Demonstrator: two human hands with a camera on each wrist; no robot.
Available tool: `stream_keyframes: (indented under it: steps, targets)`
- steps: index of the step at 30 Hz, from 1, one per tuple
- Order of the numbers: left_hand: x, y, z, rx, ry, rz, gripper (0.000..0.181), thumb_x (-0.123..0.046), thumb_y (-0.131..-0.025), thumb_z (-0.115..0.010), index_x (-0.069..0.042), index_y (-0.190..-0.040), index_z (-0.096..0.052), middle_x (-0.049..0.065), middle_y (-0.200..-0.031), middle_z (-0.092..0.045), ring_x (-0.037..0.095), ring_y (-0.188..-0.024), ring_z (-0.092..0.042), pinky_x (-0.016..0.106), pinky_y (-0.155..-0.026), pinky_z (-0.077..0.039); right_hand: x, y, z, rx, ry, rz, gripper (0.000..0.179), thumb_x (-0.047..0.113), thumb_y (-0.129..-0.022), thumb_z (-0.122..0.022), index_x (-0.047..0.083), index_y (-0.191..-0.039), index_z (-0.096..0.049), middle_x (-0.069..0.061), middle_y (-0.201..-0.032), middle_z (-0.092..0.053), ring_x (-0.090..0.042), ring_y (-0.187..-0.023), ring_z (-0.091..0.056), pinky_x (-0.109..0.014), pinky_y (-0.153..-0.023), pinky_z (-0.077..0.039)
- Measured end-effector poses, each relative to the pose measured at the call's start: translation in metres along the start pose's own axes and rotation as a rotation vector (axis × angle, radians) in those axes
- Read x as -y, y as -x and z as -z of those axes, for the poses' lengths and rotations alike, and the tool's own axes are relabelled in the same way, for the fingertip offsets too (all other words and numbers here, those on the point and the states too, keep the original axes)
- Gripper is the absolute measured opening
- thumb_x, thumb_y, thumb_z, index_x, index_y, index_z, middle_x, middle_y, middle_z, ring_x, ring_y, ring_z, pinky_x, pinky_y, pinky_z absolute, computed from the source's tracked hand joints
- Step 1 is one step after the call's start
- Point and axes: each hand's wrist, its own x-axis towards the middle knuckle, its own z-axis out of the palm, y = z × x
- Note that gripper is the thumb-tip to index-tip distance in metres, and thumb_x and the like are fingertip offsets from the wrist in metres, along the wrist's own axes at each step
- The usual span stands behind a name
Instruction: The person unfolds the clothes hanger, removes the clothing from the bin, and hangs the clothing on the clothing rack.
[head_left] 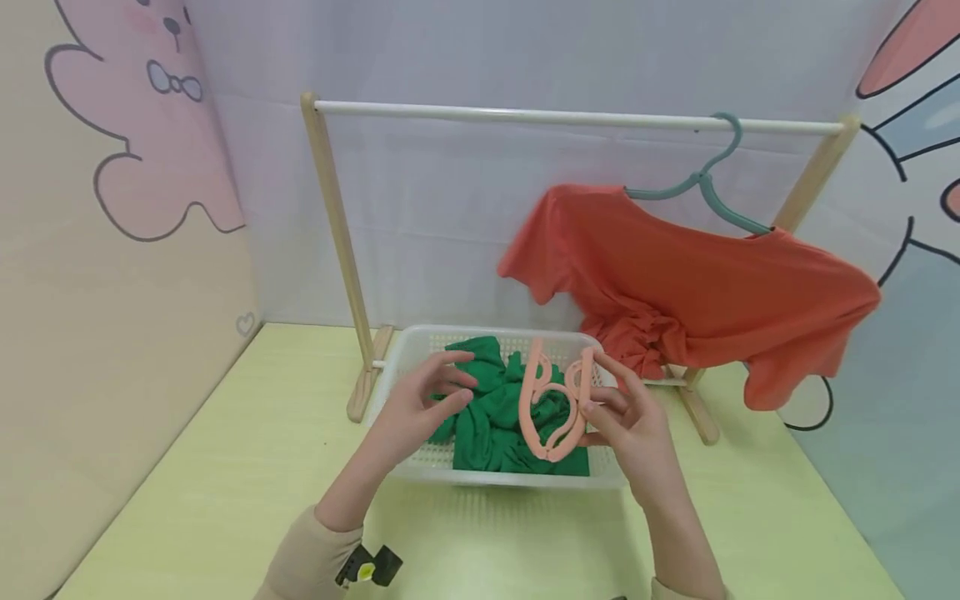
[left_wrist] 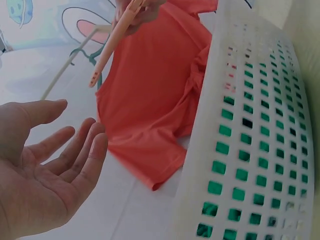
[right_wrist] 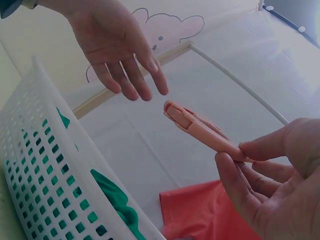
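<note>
My right hand (head_left: 633,425) pinches a folded pink plastic hanger (head_left: 528,408) by one arm, between thumb and fingers. In the head view the hanger overlaps the basket, its two arms folded upward and its hook curled between them. The right wrist view shows the hanger (right_wrist: 200,131) from its folded end, pointing toward the other hand. My left hand (head_left: 420,408) holds nothing, its fingers relaxed and spread a little, apart from the hanger. Green cloth (head_left: 487,417) lies crumpled in the white perforated basket (head_left: 510,478) below both hands.
Behind the basket stands a clothes rack with a white rail (head_left: 480,114) and wooden posts (head_left: 337,225). A red T-shirt (head_left: 675,258) hangs at its right on a teal hanger (head_left: 722,154). The pale yellow table (head_left: 225,467) extends around the basket, with walls behind and at both sides.
</note>
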Motion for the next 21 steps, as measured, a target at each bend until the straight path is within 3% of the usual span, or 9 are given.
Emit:
stream_keyframes:
  steps: [7,11,15,21]
  targets:
    - [-0.002,-0.001,-0.018,0.084,0.143,0.014,0.05,-0.025,-0.1,-0.06,-0.023,-0.147,-0.043,0.013,-0.123,-0.067,0.026,-0.1,-0.07,0.031,-0.082,-0.06,-0.003,-0.003,-0.016,0.117,-0.039,-0.012,0.063,0.008,-0.097,-0.061,0.019,-0.153,-0.035,0.007,-0.103,-0.071,-0.01,-0.086,-0.072,-0.036,-0.071,-0.062]
    - [-0.006,-0.001,-0.017,0.095,0.224,0.032,0.055,-0.021,-0.099,-0.061,-0.024,-0.149,-0.04,0.016,-0.123,-0.066,0.017,-0.094,-0.071,0.035,-0.08,-0.061,-0.005,-0.003,-0.02,0.189,-0.053,-0.024,0.066,0.009,-0.097,-0.061,0.02,-0.155,-0.031,0.003,-0.108,-0.07,-0.011,-0.087,-0.072,-0.038,-0.073,-0.062]
    - [-0.006,0.002,-0.016,0.136,0.277,0.067,0.064,-0.018,-0.096,-0.065,-0.036,-0.15,-0.036,0.015,-0.12,-0.066,0.015,-0.088,-0.07,0.043,-0.077,-0.061,-0.005,-0.002,-0.021,0.243,-0.093,-0.016,0.069,0.007,-0.097,-0.06,0.019,-0.156,-0.027,0.002,-0.111,-0.069,-0.011,-0.088,-0.071,-0.039,-0.073,-0.062]
    - [-0.003,0.007,-0.016,0.181,0.298,0.024,0.075,-0.012,-0.094,-0.067,-0.033,-0.155,-0.029,0.022,-0.109,-0.067,0.015,-0.082,-0.069,0.04,-0.075,-0.061,-0.005,0.0,-0.019,0.343,-0.135,-0.004,0.075,0.003,-0.097,-0.06,0.025,-0.158,-0.021,-0.002,-0.118,-0.064,-0.013,-0.09,-0.07,-0.04,-0.072,-0.062]
